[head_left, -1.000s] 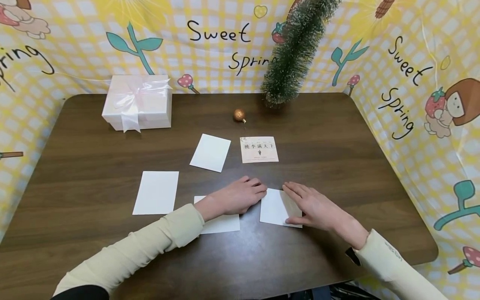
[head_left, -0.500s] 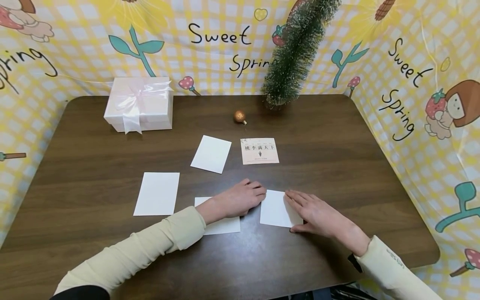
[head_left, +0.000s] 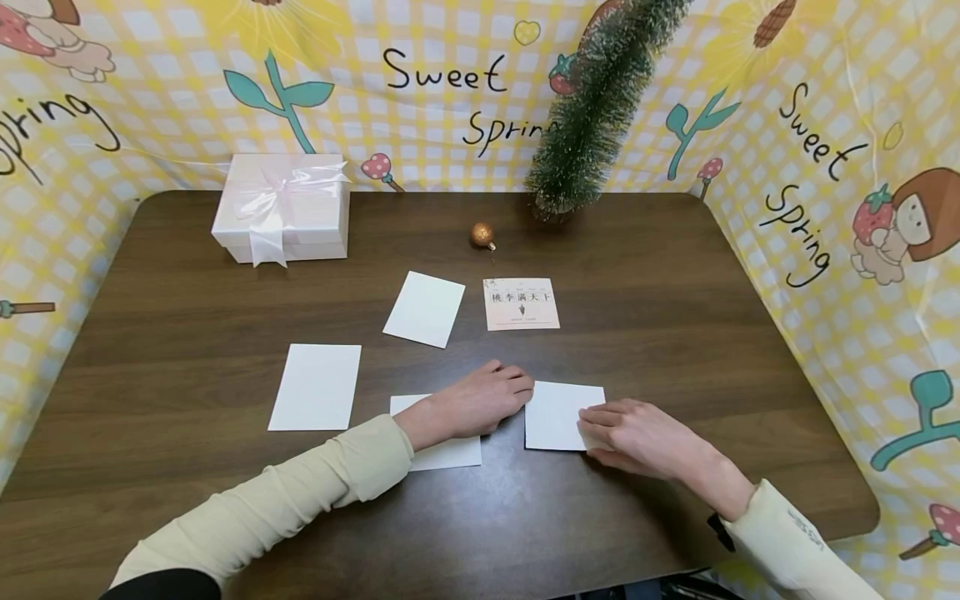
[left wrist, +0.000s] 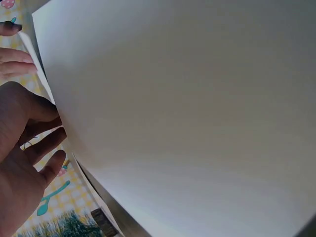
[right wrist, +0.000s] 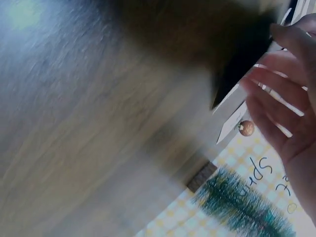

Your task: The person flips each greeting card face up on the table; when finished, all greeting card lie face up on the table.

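Observation:
In the head view a white card lies on the table between the two hands. My left hand reaches over another white card, its fingertips at the upper left edge of the first. From the other side my right hand touches the right edge with its fingers, thumb near the lower right corner. The left wrist view is mostly filled by a white card close to the camera, my left hand beside it. The right wrist view shows my right hand with fingers extended at a dark, shadowed edge.
Farther back lie a tilted white card and a printed card. One more white card lies at left. A ribboned white box, a gold bauble and a small tinsel tree stand at the back.
My right hand has slid down along the card's right edge, uncovering its upper right corner. The card has shifted slightly right and sits straighter. My left hand has stayed at the left edge.

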### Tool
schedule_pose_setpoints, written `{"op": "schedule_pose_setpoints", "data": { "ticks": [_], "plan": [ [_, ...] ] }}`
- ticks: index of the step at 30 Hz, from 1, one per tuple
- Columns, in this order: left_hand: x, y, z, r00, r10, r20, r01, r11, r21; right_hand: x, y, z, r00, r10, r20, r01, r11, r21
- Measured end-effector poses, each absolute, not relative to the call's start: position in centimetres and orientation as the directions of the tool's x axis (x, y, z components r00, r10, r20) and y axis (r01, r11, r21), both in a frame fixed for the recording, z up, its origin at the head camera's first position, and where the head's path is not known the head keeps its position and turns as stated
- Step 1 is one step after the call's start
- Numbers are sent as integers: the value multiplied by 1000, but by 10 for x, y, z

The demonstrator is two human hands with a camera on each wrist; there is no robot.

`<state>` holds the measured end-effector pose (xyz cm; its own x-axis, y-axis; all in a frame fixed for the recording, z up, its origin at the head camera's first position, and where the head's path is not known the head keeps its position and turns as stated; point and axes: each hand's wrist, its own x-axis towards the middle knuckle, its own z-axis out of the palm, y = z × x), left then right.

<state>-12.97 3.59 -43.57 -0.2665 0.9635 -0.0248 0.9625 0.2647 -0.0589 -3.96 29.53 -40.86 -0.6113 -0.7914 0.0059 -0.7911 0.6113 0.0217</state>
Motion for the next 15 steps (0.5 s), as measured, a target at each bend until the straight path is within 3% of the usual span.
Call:
{"op": "schedule_pose_setpoints", "data": {
  "ticks": [4, 7, 12, 15],
  "plan": [
    [-132, 35, -436, -266, 963, 30, 964, 265, 24, -42, 301, -407, -512, -833, 208, -841, 535, 75],
    [-134, 33, -436, -262, 963, 65, 963, 257, 78, -46, 303, -403, -470, -822, 322, -842, 527, 114],
    [-135, 33, -436, -295, 946, 137, 952, 280, 119, -55, 302, -396, -450, -802, 393, -821, 545, 172],
    [-136, 34, -436, -334, 915, 228, 937, 296, 184, -62, 301, -394, -471, -786, 400, -807, 568, 164]
  ]
}}
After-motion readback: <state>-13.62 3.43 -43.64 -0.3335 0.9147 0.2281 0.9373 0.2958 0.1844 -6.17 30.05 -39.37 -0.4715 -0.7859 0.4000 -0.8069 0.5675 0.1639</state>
